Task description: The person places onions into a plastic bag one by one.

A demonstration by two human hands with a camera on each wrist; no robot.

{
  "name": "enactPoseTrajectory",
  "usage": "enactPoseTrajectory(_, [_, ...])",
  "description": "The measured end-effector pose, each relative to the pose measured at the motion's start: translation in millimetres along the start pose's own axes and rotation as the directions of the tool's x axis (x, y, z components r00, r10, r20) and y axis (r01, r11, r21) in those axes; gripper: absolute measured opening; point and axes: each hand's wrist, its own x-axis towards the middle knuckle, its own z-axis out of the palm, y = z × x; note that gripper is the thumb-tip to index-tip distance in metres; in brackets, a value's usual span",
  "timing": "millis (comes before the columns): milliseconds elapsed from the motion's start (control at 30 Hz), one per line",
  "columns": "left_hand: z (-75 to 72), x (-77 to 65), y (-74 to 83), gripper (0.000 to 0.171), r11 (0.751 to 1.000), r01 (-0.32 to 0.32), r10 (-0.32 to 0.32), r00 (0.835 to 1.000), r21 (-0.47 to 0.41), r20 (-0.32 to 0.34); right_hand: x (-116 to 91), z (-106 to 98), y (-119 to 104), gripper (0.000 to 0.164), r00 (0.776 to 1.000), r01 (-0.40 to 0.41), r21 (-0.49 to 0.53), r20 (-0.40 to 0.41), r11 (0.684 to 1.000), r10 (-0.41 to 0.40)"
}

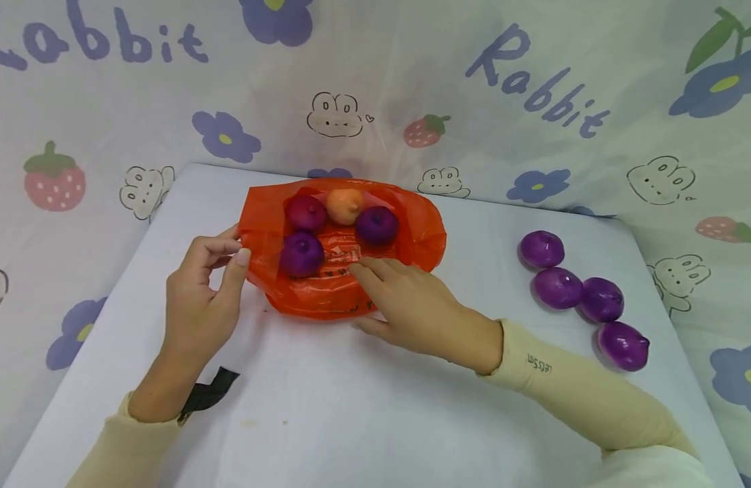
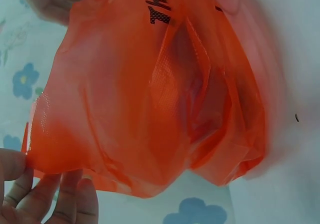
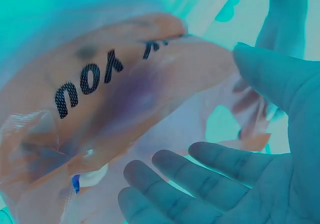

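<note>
Left sleeve (image 1: 122, 447), left hand (image 1: 201, 291), then a red bag (image 1: 317, 297) with four round fruits (image 1: 306, 214) inside.
The bag might tip if the left hand tugs too hard, and its fruits could roll out. Left thumb and fingers pinch the bag's left edge. The right hand (image 1: 412, 305) is at the bag's near side, fingers almost straight and spread, holding nothing; I can't tell if they touch it. Four purple fruits (image 1: 558, 288) sit on the table (image 1: 339, 407), far right.
</note>
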Motion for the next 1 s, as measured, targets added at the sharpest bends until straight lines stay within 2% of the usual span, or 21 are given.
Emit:
enactPoseTrajectory(267, [-1.1,1.2,0.6,0.018,1.0,0.016,-0.016,1.0,-0.008,-0.001,-31,2,-1,0.08,0.999,0.016,0.012,-0.04,1.0,-0.015])
enactPoseTrajectory(600, [-1.8,1.9,2.6,0.02,0.999,0.039,-0.039,0.999,0.008,0.013,-62,6,2,0.079,1.0,0.005,0.084,-0.014,0.996,-0.004])
enactPoseTrajectory(1000, [0.0,1.6,2.4,0.019,1.0,0.023,-0.023,1.0,0.008,0.004,-110,-4,20,0.092,0.991,-0.133,0.115,-0.002,0.984,0.134])
